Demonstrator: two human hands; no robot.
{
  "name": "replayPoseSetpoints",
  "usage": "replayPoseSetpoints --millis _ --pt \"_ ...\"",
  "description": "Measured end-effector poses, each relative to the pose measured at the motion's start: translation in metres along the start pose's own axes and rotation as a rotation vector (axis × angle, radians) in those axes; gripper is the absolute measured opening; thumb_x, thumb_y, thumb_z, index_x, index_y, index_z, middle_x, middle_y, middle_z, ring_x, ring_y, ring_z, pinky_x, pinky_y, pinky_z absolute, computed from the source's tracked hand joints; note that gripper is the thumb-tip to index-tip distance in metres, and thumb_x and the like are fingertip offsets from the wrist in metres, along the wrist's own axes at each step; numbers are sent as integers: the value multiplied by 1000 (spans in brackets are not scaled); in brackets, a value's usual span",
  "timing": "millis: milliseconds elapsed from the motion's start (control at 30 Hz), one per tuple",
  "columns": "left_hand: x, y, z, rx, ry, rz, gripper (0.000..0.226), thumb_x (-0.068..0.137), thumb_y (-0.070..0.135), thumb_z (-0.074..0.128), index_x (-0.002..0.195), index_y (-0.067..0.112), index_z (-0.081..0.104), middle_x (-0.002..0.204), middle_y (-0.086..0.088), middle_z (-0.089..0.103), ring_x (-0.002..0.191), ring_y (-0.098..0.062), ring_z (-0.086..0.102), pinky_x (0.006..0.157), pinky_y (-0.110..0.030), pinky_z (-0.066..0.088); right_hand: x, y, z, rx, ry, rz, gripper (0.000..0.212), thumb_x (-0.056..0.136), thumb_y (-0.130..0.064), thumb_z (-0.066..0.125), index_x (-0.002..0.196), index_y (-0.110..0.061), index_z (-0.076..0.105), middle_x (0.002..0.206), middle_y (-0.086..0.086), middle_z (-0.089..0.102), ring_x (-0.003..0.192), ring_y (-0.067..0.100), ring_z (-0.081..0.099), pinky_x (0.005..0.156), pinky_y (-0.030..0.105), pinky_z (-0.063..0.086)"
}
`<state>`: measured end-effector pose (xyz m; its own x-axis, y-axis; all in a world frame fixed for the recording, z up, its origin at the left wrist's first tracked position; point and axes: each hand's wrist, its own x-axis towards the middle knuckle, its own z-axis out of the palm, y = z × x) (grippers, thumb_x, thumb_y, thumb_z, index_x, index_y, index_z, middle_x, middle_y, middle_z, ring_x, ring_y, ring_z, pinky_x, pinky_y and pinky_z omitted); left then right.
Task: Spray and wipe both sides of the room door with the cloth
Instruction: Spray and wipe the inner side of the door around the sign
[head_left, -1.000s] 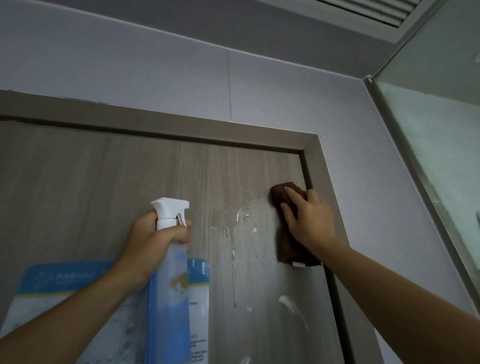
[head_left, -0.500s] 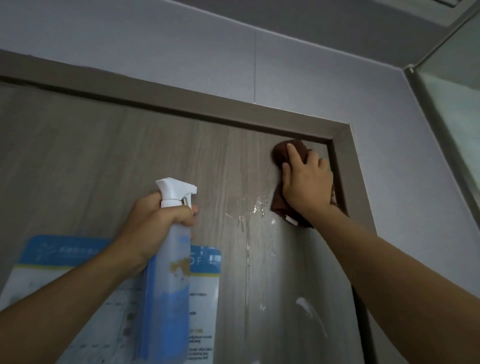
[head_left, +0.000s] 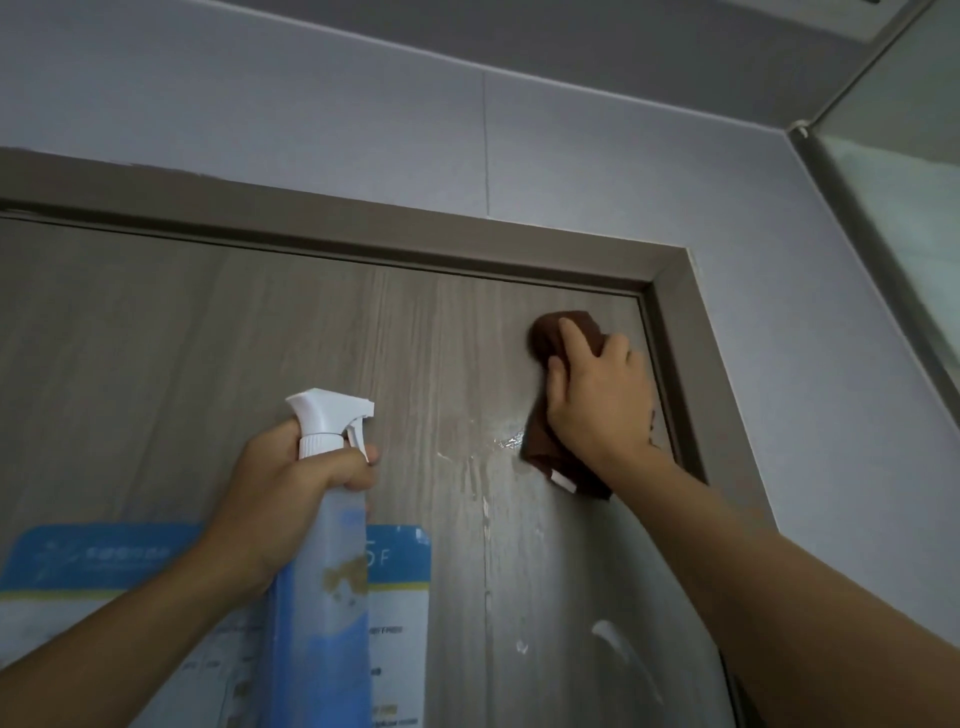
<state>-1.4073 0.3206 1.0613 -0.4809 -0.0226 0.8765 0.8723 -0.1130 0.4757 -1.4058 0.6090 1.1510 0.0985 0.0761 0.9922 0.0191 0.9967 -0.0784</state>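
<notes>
Wiping has carried the right hand (head_left: 597, 400) and brown cloth (head_left: 563, 332) up near the door (head_left: 260, 338) top corner, pressing flat to catch drips; left hand (head_left: 291, 488) grips the spray bottle (head_left: 322, 597), ready.

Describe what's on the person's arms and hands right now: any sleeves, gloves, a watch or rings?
Both forearms are bare to the frame's edge, with no sleeve in view. The left hand and right hand wear no gloves. No watch, bracelet or ring shows on either.
</notes>
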Motion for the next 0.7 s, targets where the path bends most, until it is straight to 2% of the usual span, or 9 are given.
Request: replayPoseSetpoints --millis 67,133,233,300,367,433,500,600,700 --pt "1 0 -1 10 -11 8 35 54 23 77 86 8 78 86 -22 75 73 -34 68 71 -46 52 -31 -10 -6 44 -17 -195 48 103 -46 41 149 -33 36 120 12 51 97 25 47 83 40 47" --pt "2 -1 -1 17 -16 20 49 46 32 80 88 7 78 87 -23 75 73 -35 69 71 -46 52 -61 -8 -10 71 -81 -398 52 103 -49 39 152 -32 35 121 10 51 97 23 48 81 40 48" --pt "3 -3 -2 20 -15 23 57 45 36 80 91 3 77 84 -25 73 72 -36 69 70 -46 53 -58 7 -11 44 -114 -513 55 102 -53 33 153 -32 37 119 10 52 95 24 49 78 37 45" --pt "3 -3 -2 20 -13 29 57 44 36 80 91 3 77 83 -23 74 72 -36 70 69 -46 53 -33 9 -9 14 -71 -392 54 101 -52 32 151 -33 36 119 13 51 98 30 52 80 40 48" --pt "3 -3 -1 28 -10 32 57 44 37 80 91 3 77 82 -21 75 72 -34 70 69 -45 53 0 4 -4 11 -55 -177 49 103 -48 37 149 -32 36 121 16 50 104 36 52 84 48 51" --pt "3 -3 0 18 -7 31 48 51 27 80 91 1 75 78 -19 73 73 -35 69 70 -46 53 15 -8 2 12 -42 -16 47 105 -45 40 149 -30 37 122 17 50 105 38 52 86 51 51" --pt "2 -4 -1 13 -1 30 44 56 23 78 93 -2 74 76 -19 71 74 -36 68 70 -46 52 4 -19 2 28 -11 -9 47 104 -45 41 149 -29 37 122 17 50 103 35 51 85 51 51" --pt "2 -6 -1 7 -3 30 49 53 27 79 92 -2 73 84 -27 71 73 -35 67 70 -47 51 -50 -17 -6 90 -37 -325 52 102 -46 42 150 -29 38 119 13 52 98 26 49 83 41 47" --pt "3 -5 -1 16 -2 41 50 52 28 79 91 -2 73 80 -24 71 73 -34 67 70 -47 51 -76 3 -13 71 -95 -612 56 101 -48 41 152 -26 41 112 11 53 89 23 45 75 38 43"
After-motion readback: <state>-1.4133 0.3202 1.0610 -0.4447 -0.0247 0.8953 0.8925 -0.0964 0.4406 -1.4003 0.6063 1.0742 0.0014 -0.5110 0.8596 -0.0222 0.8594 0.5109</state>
